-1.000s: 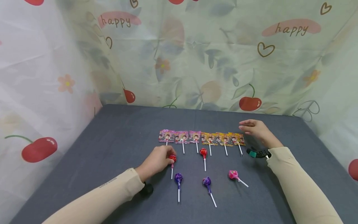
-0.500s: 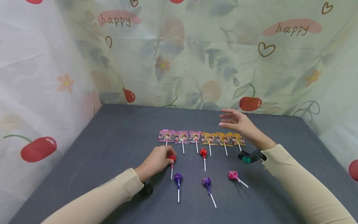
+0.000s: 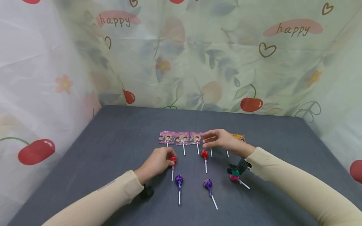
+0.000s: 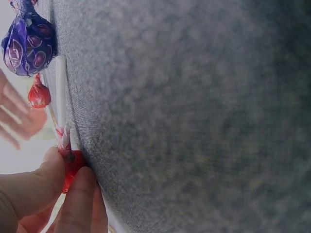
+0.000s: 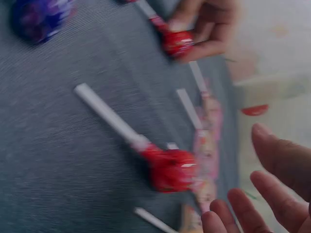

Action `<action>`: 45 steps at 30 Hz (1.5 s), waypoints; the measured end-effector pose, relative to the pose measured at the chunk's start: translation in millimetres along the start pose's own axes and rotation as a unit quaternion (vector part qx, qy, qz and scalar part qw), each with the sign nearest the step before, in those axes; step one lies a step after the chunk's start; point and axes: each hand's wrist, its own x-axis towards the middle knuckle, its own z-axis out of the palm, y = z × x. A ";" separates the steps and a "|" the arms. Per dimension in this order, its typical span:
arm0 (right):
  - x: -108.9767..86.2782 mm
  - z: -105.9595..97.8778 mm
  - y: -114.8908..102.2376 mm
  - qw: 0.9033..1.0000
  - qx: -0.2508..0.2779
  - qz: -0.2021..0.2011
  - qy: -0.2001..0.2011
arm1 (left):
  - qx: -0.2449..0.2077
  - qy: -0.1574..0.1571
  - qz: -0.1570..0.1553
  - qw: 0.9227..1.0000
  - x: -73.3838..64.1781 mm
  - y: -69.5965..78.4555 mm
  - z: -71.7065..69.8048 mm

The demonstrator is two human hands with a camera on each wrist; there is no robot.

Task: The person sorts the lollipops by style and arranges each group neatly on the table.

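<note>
My left hand pinches the head of a red lollipop between thumb and fingers; its white stick points toward me and the candy is down at the cloth. In the left wrist view the red wrapper shows between the fingertips. My right hand hovers over the yellow-wrapped flat lollipops, hiding most of them. Its fingers are spread apart with nothing between them, just behind a second red lollipop. That lollipop lies apart from the hand in the right wrist view.
Three pink-wrapped flat lollipops lie in a row at the back. Nearer me are two purple lollipops. A pink lollipop is partly covered by the right wristband. Patterned curtains surround the dark table.
My right hand has travelled left from the right end of the back row, rising and then lowering toward the middle red lollipop. The left hand stays on its red lollipop.
</note>
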 end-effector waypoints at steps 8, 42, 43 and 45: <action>8.2 14.4 10.1 0.998 -0.059 0.019 -0.030 | 0.000 0.002 0.000 1.000 -0.5 -0.2 0.7; 10.2 40.4 -43.8 0.999 -0.049 -0.005 0.022 | -0.001 -0.003 -0.001 1.000 1.1 -1.4 0.1; 10.5 43.5 -43.6 0.999 -0.046 -0.008 0.027 | -0.001 -0.003 -0.002 1.000 1.1 -1.4 0.1; 10.6 49.5 -42.2 0.998 -0.042 -0.016 0.035 | -0.002 -0.005 -0.001 1.000 1.7 -1.4 0.3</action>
